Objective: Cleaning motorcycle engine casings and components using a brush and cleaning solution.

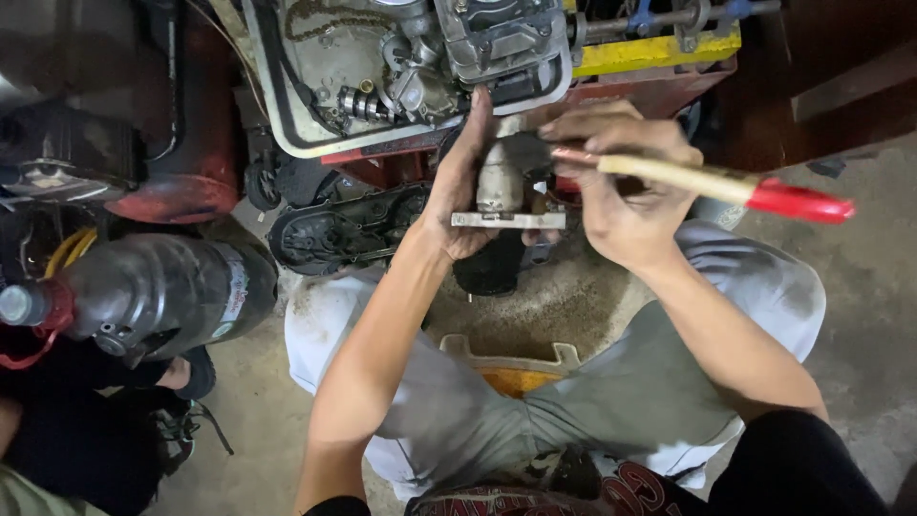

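Observation:
My left hand (pixel 457 186) grips a grimy grey metal engine part (pixel 503 183) with a flat flange along its lower edge, held up in front of me. My right hand (pixel 626 186) holds a paintbrush (pixel 726 184) with a pale wooden handle and a red end that points right; its bristle end rests against the top of the metal part. Both hands are oily. I am crouched, with my knees in light grey trousers below the hands.
A white tray (pixel 287 129) with engine parts sits at the top. A black engine cover (pixel 349 227) lies under it. At left is a large dark plastic bottle (pixel 158 291) with a red ring. A yellow basin (pixel 511 368) stands between my knees on the concrete floor.

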